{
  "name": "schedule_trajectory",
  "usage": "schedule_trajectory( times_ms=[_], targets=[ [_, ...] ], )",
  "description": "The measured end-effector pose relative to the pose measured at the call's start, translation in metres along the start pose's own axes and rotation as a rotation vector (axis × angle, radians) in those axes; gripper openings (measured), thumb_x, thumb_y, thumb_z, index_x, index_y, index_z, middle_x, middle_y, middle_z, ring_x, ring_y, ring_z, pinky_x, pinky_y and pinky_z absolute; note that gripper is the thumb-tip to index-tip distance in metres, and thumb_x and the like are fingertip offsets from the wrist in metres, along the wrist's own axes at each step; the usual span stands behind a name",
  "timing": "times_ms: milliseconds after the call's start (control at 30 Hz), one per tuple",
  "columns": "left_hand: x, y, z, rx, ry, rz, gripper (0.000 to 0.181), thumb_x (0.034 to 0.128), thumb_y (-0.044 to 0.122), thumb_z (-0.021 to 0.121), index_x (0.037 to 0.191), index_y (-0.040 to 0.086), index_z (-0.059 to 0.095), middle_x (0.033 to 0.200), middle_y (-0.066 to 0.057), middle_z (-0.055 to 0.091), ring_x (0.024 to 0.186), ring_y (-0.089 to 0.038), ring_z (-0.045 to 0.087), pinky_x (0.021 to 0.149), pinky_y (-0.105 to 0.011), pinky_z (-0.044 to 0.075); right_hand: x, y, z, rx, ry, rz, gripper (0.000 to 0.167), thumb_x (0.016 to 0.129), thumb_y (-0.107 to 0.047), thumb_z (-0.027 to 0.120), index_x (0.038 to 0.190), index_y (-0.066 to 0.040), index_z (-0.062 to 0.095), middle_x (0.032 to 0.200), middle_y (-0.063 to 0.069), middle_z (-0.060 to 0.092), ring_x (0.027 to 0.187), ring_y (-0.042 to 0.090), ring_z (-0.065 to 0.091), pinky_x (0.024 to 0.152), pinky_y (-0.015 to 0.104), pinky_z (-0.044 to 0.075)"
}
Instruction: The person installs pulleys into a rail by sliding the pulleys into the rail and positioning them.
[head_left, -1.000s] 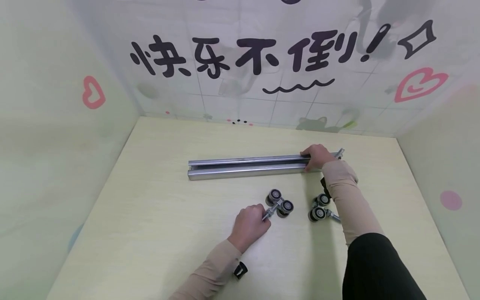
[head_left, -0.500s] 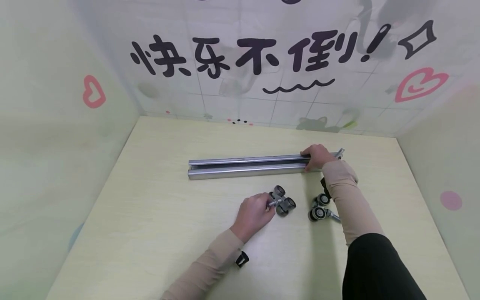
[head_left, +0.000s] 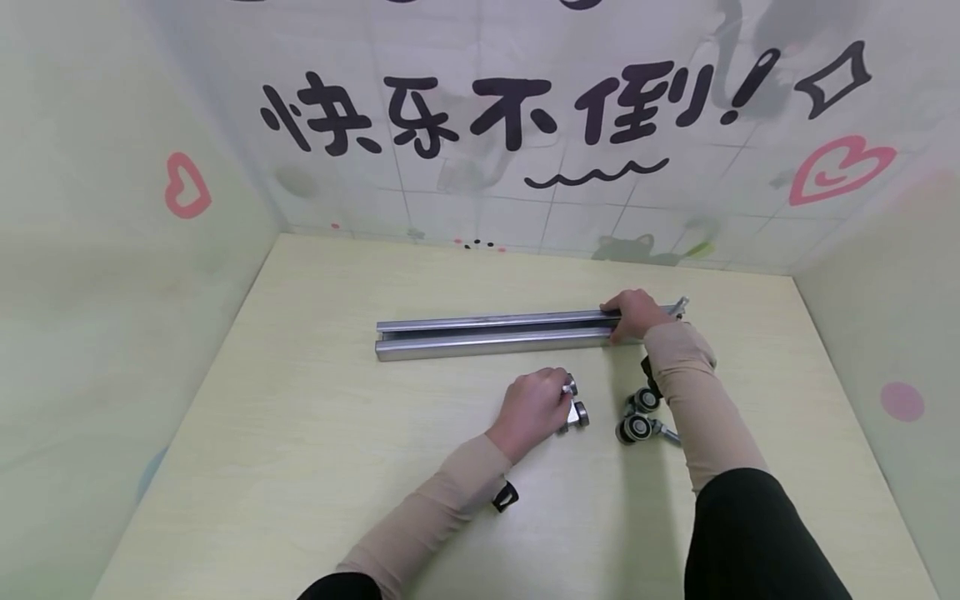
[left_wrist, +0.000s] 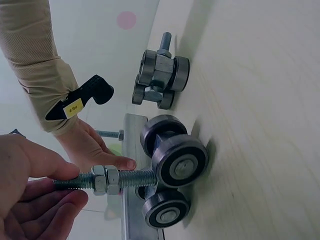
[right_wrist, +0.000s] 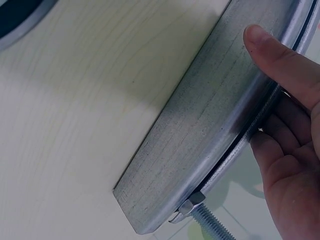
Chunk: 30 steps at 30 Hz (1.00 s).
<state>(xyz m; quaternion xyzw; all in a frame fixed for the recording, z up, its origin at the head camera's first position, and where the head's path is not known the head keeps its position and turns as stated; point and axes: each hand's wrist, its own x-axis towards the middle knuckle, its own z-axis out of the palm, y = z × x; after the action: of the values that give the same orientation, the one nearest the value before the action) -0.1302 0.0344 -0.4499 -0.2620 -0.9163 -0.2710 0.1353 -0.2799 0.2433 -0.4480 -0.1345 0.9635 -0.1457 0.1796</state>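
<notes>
Trolley (left_wrist: 181,163): your left hand (head_left: 528,412) pinches its bolt (left_wrist: 132,178). Your right hand (head_left: 636,315) grips metal rail (head_left: 487,343), thumb against one side; second trolley (head_left: 637,428) lies nearby on tabletop (head_left: 300,458).

The rail (head_left: 487,344) lies on the table (head_left: 300,433) behind the left trolley (head_left: 575,414) and right trolley (head_left: 637,427).

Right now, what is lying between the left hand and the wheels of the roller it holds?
A threaded bolt with two nuts; the left wrist view shows it.

Rail (head_left: 491,343) — smooth, shiny metal; held bolt (left_wrist: 131,178), ridged metal; tabletop (head_left: 300,458) — matt, wood-grained.
</notes>
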Motion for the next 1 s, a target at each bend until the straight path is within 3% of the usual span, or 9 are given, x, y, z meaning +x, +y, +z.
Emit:
schedule_trajectory(
  times_ms=[167,333,600,1000],
  targets=[
    [0.005,0.005,0.007,0.057,0.019,0.005,0.002,0.0757,0.010,0.063,0.074,0.009,0.063,0.065,0.002,0.060,0.055,-0.011,0.059,0.043,-0.023,0.047,0.000,-0.001,0.001,0.009,-0.007,0.015,0.062,0.062,-0.004,0.079,0.119,0.000,0.057,0.125,0.024,0.051,0.117,0.042,0.042,0.100,0.050,0.034],
    [0.006,0.007,0.010,0.051,0.016,-0.043,0.005,0.0748,0.013,0.065,0.078,0.009,0.063,0.068,0.002,0.061,0.056,-0.012,0.060,0.045,-0.023,0.047,-0.001,0.000,0.001,0.003,-0.009,0.002,0.062,0.062,-0.004,0.079,0.120,0.001,0.056,0.125,0.024,0.051,0.117,0.042,0.043,0.099,0.050,0.035],
    [0.008,0.003,0.014,0.017,-0.066,-0.101,0.022,0.0782,0.031,0.070,0.076,0.011,0.060,0.069,0.003,0.060,0.055,-0.010,0.056,0.046,-0.019,0.045,-0.002,0.001,0.001,0.003,0.010,-0.009,0.061,0.062,-0.004,0.079,0.119,0.002,0.056,0.124,0.025,0.051,0.116,0.042,0.043,0.099,0.050,0.035],
    [0.006,0.001,0.016,0.003,-0.014,-0.091,0.015,0.0799,0.026,0.069,0.077,0.012,0.065,0.071,0.004,0.063,0.059,-0.010,0.060,0.049,-0.021,0.047,-0.001,0.001,0.002,-0.005,0.021,-0.013,0.061,0.060,-0.004,0.079,0.118,0.001,0.058,0.123,0.024,0.052,0.115,0.041,0.045,0.099,0.049,0.036]
  ],
)
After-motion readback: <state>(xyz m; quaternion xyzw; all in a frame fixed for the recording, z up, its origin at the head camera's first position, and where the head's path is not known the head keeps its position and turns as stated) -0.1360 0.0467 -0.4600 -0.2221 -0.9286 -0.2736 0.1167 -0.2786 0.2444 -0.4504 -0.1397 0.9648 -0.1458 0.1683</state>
